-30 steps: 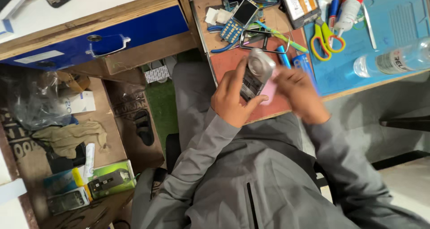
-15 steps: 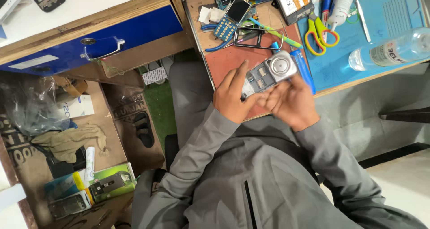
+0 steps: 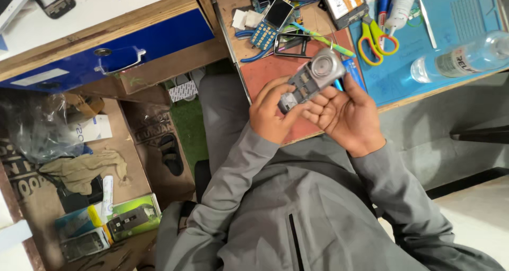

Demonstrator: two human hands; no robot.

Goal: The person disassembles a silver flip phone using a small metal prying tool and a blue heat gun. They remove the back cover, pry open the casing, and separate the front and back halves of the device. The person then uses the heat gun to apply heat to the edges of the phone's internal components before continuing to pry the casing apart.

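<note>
A grey opened handset (image 3: 312,80) with its back cover off and a round speaker part at its far end rests across both my hands, above the brown mat (image 3: 265,72). My left hand (image 3: 274,110) grips its near end, thumb on the circuit side. My right hand (image 3: 347,114) lies palm up beneath it, fingers cupping the body. A blue pen (image 3: 352,72) lies just beyond my right fingers.
On the desk lie a keypad phone (image 3: 271,20), a black phone frame (image 3: 290,45), blue pliers, yellow-handled scissors (image 3: 373,40), a glue bottle, a clear water bottle (image 3: 458,59) and a blue work mat (image 3: 456,16). A blue drawer (image 3: 106,51) stands at left; boxes and cloth clutter the floor.
The handset has turned from upright to lying flat across both hands, circuit side up. My right hand has opened beneath it, and the view has shifted slightly.
</note>
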